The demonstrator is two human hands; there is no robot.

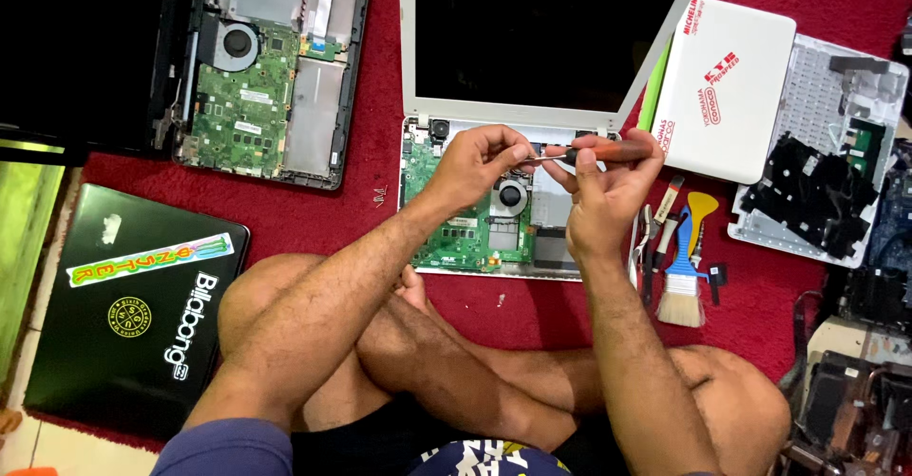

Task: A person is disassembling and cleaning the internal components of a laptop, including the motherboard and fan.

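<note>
A white laptop (410, 77) lies open on the red cloth with its base cover off, showing a green circuit board (454, 212) and a round fan (511, 194). My right hand (608, 191) grips a screwdriver with an orange-red handle (617, 151), held level above the board. My left hand (475, 164) pinches the metal tip of the screwdriver (534, 158) between thumb and fingers. Both hands hover over the fan area. My crossed legs are just in front of the laptop.
A second opened dark laptop (266, 67) lies at the upper left. A closed black laptop with stickers (133, 305) sits at the lower left. A white closed laptop (727, 86), a brush (682, 281), small tools (655, 238) and dismantled parts (817, 191) lie to the right.
</note>
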